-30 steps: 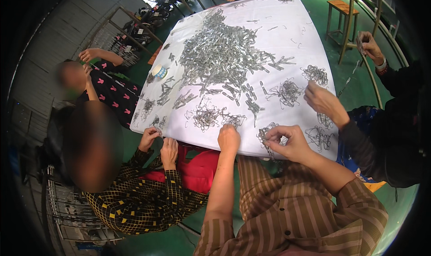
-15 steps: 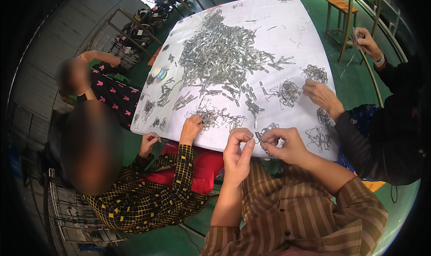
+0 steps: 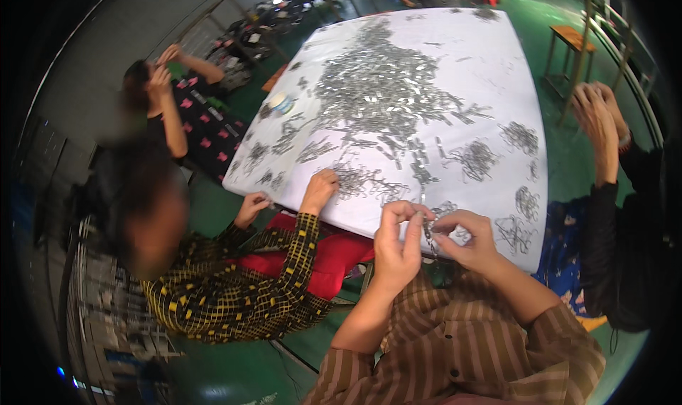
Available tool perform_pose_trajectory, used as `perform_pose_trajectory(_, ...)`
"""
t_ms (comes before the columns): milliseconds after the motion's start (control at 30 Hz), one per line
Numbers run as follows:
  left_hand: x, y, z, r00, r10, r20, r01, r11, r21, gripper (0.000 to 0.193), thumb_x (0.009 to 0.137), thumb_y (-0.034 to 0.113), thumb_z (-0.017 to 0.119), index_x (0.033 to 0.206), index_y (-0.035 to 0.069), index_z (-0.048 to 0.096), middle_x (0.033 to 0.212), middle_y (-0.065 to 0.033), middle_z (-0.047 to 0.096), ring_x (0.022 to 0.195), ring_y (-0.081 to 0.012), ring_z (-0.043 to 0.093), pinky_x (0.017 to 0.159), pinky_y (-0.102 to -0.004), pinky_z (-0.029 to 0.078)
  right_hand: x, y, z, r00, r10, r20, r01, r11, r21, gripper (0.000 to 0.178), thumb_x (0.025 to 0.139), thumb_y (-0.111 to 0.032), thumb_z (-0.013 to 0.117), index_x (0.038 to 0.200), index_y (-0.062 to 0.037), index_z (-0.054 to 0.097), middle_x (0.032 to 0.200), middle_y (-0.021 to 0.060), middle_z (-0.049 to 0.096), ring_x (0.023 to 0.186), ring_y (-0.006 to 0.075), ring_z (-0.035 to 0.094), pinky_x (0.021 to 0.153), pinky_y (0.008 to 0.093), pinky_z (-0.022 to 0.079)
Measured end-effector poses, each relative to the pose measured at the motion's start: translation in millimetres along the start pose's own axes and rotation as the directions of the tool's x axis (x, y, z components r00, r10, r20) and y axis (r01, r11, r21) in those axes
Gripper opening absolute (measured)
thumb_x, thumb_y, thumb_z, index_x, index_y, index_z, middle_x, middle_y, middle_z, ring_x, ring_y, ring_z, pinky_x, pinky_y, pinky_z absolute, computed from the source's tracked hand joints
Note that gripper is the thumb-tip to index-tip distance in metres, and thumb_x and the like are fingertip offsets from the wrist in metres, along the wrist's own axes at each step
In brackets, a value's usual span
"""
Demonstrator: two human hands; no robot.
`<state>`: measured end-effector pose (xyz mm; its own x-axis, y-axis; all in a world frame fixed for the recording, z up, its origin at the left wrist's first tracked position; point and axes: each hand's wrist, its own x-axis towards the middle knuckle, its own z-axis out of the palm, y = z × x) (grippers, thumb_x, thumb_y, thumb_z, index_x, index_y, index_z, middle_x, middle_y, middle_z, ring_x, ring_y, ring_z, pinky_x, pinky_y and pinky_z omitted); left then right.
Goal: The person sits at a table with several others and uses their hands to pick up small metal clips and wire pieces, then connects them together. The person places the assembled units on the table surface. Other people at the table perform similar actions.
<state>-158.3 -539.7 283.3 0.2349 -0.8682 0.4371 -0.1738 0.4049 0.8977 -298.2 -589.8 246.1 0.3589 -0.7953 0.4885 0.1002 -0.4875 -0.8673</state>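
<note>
Close over the near edge of the white-covered table (image 3: 355, 210), my left hand (image 3: 398, 247) and my right hand (image 3: 470, 240) face each other with pinched fingertips. Between them is a small dark metal piece (image 3: 428, 229), gripped from both sides and hanging a little below the fingers. Blur hides its exact shape. Just beyond my fingers lies a small pile of bent wire hooks (image 3: 445, 208). A large heap of flat, narrow silvery metal pieces (image 3: 383, 85) covers the middle of the table.
More wire hooks lie in a pile (image 3: 474, 160) on the right and a tangle (image 3: 362, 183) on the left. A small round tub (image 3: 281, 104) stands at the left edge. Co-workers sit close on both sides; the left neighbour's hand (image 3: 321, 190) touches the tangle. A wooden stool (image 3: 572, 37) stands behind.
The view has shifted, so the table sits lower and further right. My hands stay pinched together. The right neighbour's hand has left the table and both their hands are now raised together.
</note>
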Motion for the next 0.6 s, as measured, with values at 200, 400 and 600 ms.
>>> perform_pose_trajectory(200, 24, 47, -16, 0.986, 0.168, 0.012, -0.168, 0.985, -0.026, 0.009, 0.093, 0.000, 0.046, 0.100, 0.000, 0.040, 0.089, -0.0162, 0.060, 0.083, -0.0161, 0.056, 0.080, -0.0296, 0.045, -8, 51, -3, 0.992, 0.078, -0.103, -0.108, 0.941, -0.321, 0.037, 0.072, -0.007, 0.068, 0.107, -0.0015, 0.058, 0.099, 0.0134, 0.061, 0.089, 0.0257, 0.057, 0.078, 0.0358, 0.045)
perform_pose_trajectory(400, 77, 127, -46, 0.900, 0.430, -0.065, -0.435, 0.897, -0.076, 0.009, 0.093, -0.002, 0.044, 0.098, 0.001, 0.038, 0.089, -0.0122, 0.057, 0.079, -0.0104, 0.051, 0.072, -0.0234, 0.043, -29, 94, 13, 0.986, 0.070, 0.151, 0.039, 0.785, -0.619, 0.058, 0.064, -0.015, 0.073, 0.117, -0.0030, 0.053, 0.124, 0.0188, 0.047, 0.117, 0.0369, 0.041, 0.098, 0.0474, 0.032)
perform_pose_trajectory(600, 128, 223, -92, 0.699, 0.685, -0.204, -0.677, 0.726, 0.118, 0.015, 0.094, 0.005, 0.050, 0.102, -0.007, 0.047, 0.088, -0.0176, 0.062, 0.077, -0.0192, 0.059, 0.072, -0.0283, 0.048, -30, 89, 28, 0.945, 0.095, 0.313, 0.162, 0.695, -0.701, 0.079, 0.059, -0.021, 0.079, 0.128, -0.0013, 0.044, 0.135, 0.0219, 0.037, 0.131, 0.0412, 0.027, 0.110, 0.0560, 0.016)
